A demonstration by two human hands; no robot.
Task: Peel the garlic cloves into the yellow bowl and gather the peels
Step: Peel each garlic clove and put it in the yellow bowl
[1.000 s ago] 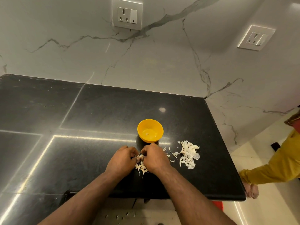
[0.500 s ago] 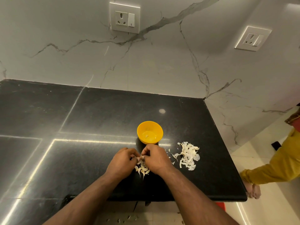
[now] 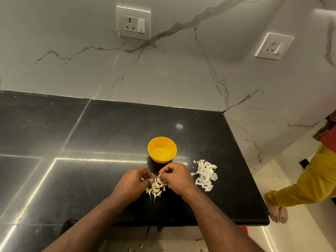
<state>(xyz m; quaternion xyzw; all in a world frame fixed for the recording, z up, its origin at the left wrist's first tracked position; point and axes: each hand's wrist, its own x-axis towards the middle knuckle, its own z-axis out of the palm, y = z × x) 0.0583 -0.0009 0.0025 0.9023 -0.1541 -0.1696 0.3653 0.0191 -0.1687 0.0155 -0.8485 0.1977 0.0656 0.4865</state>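
A small yellow bowl (image 3: 162, 144) stands on the black counter (image 3: 91, 135) with one pale clove inside. Just in front of it my left hand (image 3: 133, 182) and my right hand (image 3: 177, 177) meet, fingertips pinching a garlic clove (image 3: 155, 177) between them. Below the fingers lies a small heap of unpeeled garlic cloves (image 3: 156, 188). A pile of white peels (image 3: 205, 174) sits on the counter to the right of my right hand.
A marble wall with two sockets (image 3: 134, 22) rises behind the counter. The counter's right edge (image 3: 254, 179) drops to a light floor where a person in yellow trousers (image 3: 309, 180) stands barefoot. Bits of peel lie on the floor below.
Both hands have stayed together at the clove with only small finger motion. The camera has tilted slightly, so the scene sits a little lower in the frame.
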